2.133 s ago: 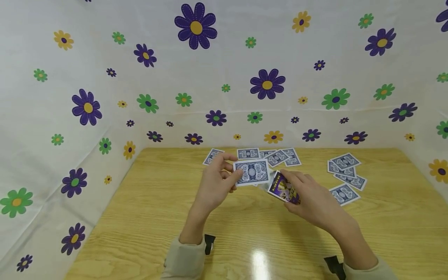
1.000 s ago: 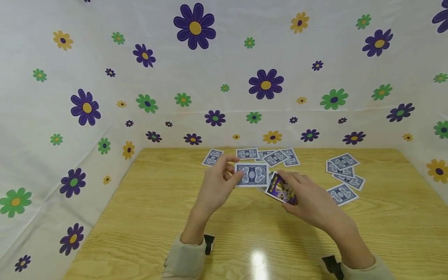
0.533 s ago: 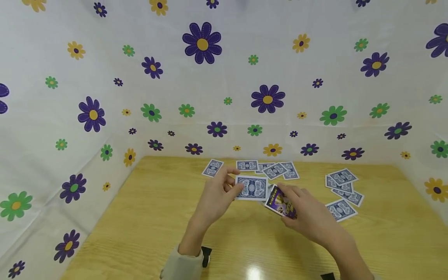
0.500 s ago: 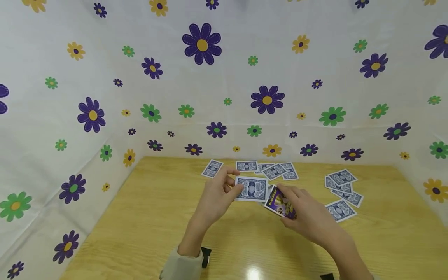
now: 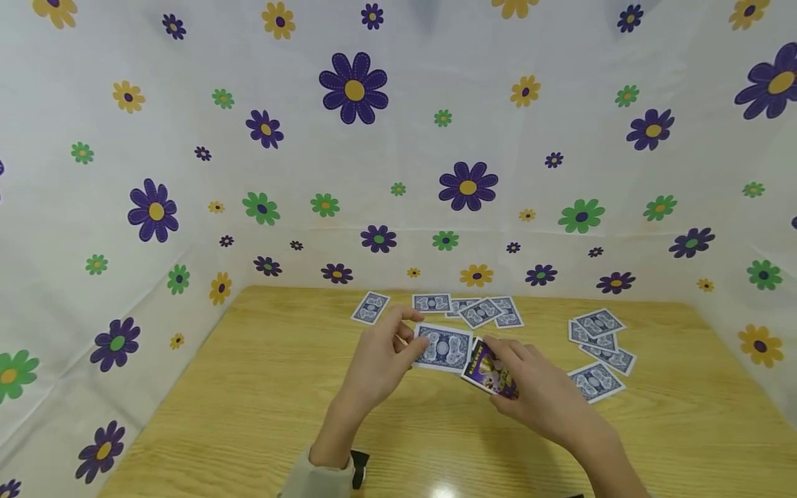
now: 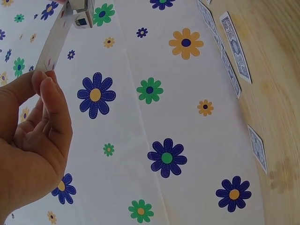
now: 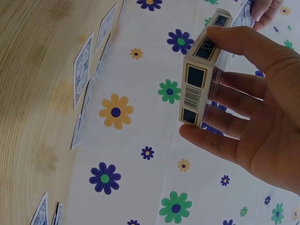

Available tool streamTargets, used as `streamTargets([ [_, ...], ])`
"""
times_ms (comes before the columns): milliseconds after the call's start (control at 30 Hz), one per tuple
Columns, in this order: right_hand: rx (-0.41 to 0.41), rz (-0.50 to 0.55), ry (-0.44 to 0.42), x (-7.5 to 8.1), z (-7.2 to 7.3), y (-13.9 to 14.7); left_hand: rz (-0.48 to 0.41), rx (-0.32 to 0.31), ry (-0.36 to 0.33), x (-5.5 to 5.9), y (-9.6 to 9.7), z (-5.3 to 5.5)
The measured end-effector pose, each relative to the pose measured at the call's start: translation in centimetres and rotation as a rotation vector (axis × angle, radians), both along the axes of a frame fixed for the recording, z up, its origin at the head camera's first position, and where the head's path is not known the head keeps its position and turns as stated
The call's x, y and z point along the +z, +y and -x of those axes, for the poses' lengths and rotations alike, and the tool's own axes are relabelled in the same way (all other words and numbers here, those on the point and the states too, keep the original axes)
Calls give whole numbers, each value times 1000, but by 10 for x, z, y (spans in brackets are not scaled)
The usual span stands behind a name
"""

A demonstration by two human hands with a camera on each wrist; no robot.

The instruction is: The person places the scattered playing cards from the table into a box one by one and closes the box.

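Between thumb and fingers, my left hand (image 5: 376,363) pinches the left end of a blue-backed playing card (image 5: 445,348), held above the table with its back up. In the left wrist view the card (image 6: 55,40) is seen almost edge-on; whether it is one card or a few cannot be told. My right hand (image 5: 548,394) grips a purple card box (image 5: 488,370), tilted, its upper left end against the card's right edge. The right wrist view shows the box's barcode side (image 7: 192,96), with the thumb on one edge and fingers around the other.
Several face-down cards lie along the table's back edge, among them a single card (image 5: 370,308) and an overlapping group (image 5: 481,313). More overlapping cards (image 5: 596,323) lie at the right. A flowered cloth (image 5: 280,187) walls the wooden table (image 5: 268,408).
The head view has tilted up. The card's right end and the box's end have come closer, and the pale flap seen between them earlier is now hidden. Both hands keep their holds.
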State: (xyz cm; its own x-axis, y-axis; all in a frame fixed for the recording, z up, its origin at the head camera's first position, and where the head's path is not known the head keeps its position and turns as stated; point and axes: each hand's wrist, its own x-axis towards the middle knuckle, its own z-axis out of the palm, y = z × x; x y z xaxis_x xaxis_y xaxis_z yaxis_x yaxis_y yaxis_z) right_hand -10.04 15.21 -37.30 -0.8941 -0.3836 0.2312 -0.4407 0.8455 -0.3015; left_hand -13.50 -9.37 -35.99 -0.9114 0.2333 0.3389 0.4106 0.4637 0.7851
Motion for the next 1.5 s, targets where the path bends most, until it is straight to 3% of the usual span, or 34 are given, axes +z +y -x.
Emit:
streamTargets([
  [500, 11, 1, -19, -2, 4, -1, 24, -9, 32, -3, 1, 3],
  [833, -1, 9, 10, 3, 8, 6, 35, 30, 79, 3, 7, 11],
  [1300, 12, 15, 16, -2, 3, 4, 91, 27, 134, -1, 10, 2],
  [1500, 5, 20, 17, -1, 2, 3, 55, -12, 125, -3, 9, 0],
])
